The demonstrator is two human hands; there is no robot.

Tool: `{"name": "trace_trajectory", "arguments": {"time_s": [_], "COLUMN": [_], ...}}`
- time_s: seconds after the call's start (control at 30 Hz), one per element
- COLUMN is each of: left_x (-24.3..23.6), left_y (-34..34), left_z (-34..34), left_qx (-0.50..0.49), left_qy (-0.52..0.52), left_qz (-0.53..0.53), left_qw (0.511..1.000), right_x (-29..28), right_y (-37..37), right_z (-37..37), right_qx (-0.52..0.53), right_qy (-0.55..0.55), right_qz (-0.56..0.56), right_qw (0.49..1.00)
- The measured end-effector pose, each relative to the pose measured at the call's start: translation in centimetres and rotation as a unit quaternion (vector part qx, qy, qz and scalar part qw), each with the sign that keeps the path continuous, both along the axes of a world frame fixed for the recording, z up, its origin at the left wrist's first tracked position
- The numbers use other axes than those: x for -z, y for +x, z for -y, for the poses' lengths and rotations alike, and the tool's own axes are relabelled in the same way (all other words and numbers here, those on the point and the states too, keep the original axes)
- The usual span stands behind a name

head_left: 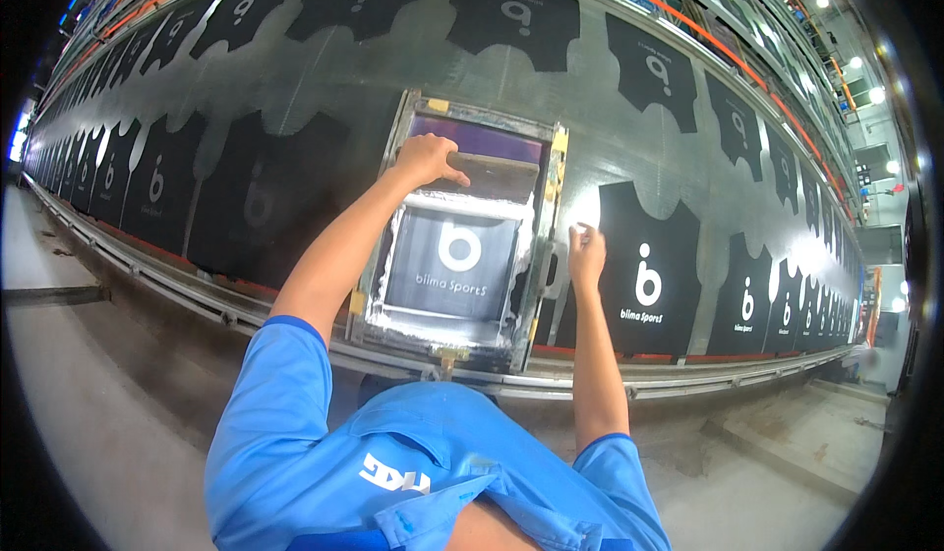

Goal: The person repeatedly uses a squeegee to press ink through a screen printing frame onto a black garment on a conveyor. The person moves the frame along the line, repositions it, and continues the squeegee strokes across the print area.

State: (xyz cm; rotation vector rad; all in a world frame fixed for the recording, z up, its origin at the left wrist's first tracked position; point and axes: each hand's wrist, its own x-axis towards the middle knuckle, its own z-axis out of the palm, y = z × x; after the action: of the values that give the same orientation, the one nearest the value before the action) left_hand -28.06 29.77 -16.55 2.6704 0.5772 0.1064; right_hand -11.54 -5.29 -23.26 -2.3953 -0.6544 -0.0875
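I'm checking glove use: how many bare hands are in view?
2: the left hand holds the grey bar at the framed screen; the right hand is beside the screen's right edge. Any in the distant background may be hidden.

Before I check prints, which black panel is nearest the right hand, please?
The near-row panel just right of the frame; only it lies beside the right hand.

A garment-printing workshop on a factory scale: a long table (383, 69) carries dark shirt pieces (649, 261) with white prints, in rows along its near and far edges; a white-smeared screen frame (423, 343) lies at the near edge, beside a metal rail (649, 389), and ceiling lights (877, 94) run off at right.
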Motion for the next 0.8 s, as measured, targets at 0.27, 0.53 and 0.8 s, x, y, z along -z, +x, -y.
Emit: {"name": "trace_trajectory", "arguments": {"time_s": [0.27,0.53,0.8], "left_x": [0.9,2.2,6.1], "left_y": [2.5,-5.8,-23.2], "left_z": [-1.6,6.5,24.3], "left_qx": [0.019,-0.008,-0.06], "left_qy": [0.024,0.018,0.017], "left_qz": [-0.052,-0.01,0.163], "left_qw": [0.998,1.0,0.985], "right_x": [2.3,0.8,2.0], "right_y": [-4.8,-2.6,-2.1], "right_z": [-0.6,-0.6,-0.8], "right_qx": [0.019,-0.006,0.02], "right_qy": [0.109,0.119,0.143], "right_qz": [-0.178,-0.177,-0.176], "right_qw": [0.978,0.977,0.974]}}
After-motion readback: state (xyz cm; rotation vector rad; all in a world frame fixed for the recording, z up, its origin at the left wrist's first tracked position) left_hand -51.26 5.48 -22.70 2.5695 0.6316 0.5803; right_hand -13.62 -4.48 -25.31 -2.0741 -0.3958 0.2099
